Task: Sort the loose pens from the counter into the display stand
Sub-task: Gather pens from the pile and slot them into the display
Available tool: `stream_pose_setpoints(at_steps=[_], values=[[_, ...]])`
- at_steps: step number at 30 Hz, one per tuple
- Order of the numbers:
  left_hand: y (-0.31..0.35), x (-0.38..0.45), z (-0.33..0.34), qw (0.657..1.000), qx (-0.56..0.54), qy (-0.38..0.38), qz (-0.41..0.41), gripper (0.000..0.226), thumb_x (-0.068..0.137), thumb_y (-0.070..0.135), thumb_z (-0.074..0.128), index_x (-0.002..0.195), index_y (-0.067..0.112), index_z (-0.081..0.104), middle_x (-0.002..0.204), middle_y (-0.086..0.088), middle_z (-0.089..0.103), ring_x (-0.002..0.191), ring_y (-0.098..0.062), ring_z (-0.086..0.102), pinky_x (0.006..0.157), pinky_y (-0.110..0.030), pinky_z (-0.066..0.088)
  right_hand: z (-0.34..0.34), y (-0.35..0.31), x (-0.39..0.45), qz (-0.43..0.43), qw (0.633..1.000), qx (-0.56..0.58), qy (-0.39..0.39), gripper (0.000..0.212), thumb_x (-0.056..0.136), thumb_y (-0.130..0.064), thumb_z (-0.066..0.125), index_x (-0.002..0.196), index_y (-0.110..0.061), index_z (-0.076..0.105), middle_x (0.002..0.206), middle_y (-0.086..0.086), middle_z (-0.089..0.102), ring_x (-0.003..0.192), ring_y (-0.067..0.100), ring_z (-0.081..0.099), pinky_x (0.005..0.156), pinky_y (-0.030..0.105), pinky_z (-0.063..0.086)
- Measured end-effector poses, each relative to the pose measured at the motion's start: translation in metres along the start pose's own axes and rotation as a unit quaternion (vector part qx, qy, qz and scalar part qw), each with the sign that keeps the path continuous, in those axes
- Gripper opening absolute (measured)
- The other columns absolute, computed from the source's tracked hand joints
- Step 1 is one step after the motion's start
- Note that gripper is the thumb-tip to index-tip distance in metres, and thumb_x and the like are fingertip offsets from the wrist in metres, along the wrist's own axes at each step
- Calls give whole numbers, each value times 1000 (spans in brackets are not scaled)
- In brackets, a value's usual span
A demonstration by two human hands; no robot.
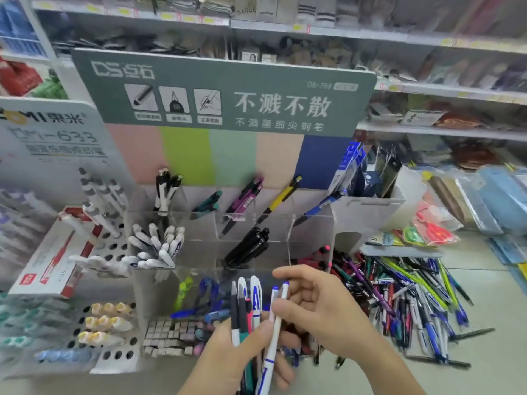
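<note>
My left hand (pixel 228 357) grips a bunch of several pens (pixel 246 309) upright in front of the clear acrylic display stand (pixel 310 238). My right hand (pixel 319 306) pinches one white pen with a blue cap (pixel 275 337) at the right side of that bunch. The stand's compartments hold white, teal, purple, yellow, blue and black pens. A heap of loose pens (pixel 405 297) lies on the counter to the right of the stand.
A green signboard (pixel 222 92) rises behind the stand. Left of it stand a perforated white holder (pixel 114 249) with pens, a red-and-white box (pixel 54 258) and small erasers (pixel 168 337). Packaged stationery (pixel 436 232) and store shelves fill the right and back.
</note>
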State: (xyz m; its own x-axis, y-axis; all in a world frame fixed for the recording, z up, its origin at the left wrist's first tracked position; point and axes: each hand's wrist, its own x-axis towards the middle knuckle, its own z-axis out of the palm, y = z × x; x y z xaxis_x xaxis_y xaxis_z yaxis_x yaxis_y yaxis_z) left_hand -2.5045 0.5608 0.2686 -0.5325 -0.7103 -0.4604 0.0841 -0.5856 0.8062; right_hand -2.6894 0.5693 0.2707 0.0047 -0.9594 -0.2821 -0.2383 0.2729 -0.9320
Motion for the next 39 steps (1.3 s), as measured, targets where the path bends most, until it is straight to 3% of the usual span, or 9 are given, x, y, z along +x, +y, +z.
stream_pose_setpoints(at_steps=[4, 9, 15, 18, 21, 25, 28, 33, 39], values=[[3, 2, 9, 998, 69, 12, 3, 31, 86, 18, 61, 68, 32, 81, 68, -8, 75, 58, -13, 71, 53, -18, 53, -11, -3, 0, -4, 999, -13, -44, 15, 87, -23, 80, 98, -29, 72, 84, 8, 70, 70, 17, 66, 68, 34, 59], [2, 2, 10, 997, 57, 42, 1, 20, 97, 5, 53, 86, 16, 66, 66, 13, 74, 62, 2, 70, 52, -11, 50, -52, -9, -12, -28, 995, 75, 58, 18, 93, -5, 69, 82, -18, 66, 74, 12, 68, 66, 29, 66, 67, 42, 57], [-4, 6, 17, 992, 123, 30, 8, 24, 97, 4, 57, 88, 19, 74, 68, 4, 75, 60, -2, 70, 56, -12, 51, -38, -8, -10, 17, 997, -13, -77, 38, 87, -12, 80, 118, -28, 68, 90, 6, 74, 71, 26, 73, 66, 34, 60], [-5, 10, 19, 992, 122, 36, 4, 37, 92, 14, 61, 73, 37, 81, 72, -1, 77, 64, -5, 72, 59, -14, 54, -27, -1, -3, -5, 993, -91, -79, 20, 86, -31, 80, 105, -32, 72, 84, 4, 74, 66, 13, 70, 67, 32, 60], [-2, 6, 18, 997, 74, 10, -14, 21, 85, 29, 65, 90, 17, 81, 85, -22, 75, 70, -29, 73, 66, -36, 59, -29, 0, -2, 0, 994, -69, -89, 8, 90, -25, 77, 96, -23, 71, 82, 8, 73, 66, 19, 69, 67, 33, 60], [-7, 6, 9, 995, -21, 93, -31, 21, 85, 9, 65, 90, -11, 64, 64, -21, 70, 47, -25, 66, 41, -24, 50, -60, -10, -9, -23, 997, 54, 41, 7, 89, -7, 70, 95, -4, 68, 82, 20, 71, 71, 35, 72, 66, 40, 63], [-12, 11, 8, 987, -65, 148, -4, 43, 70, 23, 71, 94, -12, 60, 69, -27, 63, 40, -28, 52, 37, -28, 41, -75, -18, -21, -82, 978, 111, 156, 20, 79, -11, 70, 94, 2, 65, 84, 18, 74, 72, 32, 75, 66, 31, 63], [-15, 15, 14, 976, -127, 169, 42, 45, 79, 28, 61, 111, -3, 66, 83, -24, 68, 34, -19, 42, 36, -25, 33, -23, -4, -30, -149, 970, 105, 162, 14, 70, -10, 82, 79, -7, 71, 85, 13, 76, 74, 31, 76, 68, 38, 63], [-19, 21, 14, 973, -127, 174, 79, 51, 78, 40, 61, 106, -1, 69, 67, -24, 65, 35, -17, 40, 43, -28, 37, 13, 22, -29, -256, 964, -18, 76, 20, 75, 7, 79, 72, -9, 67, 87, -3, 75, 79, 19, 76, 62, 35, 63]])
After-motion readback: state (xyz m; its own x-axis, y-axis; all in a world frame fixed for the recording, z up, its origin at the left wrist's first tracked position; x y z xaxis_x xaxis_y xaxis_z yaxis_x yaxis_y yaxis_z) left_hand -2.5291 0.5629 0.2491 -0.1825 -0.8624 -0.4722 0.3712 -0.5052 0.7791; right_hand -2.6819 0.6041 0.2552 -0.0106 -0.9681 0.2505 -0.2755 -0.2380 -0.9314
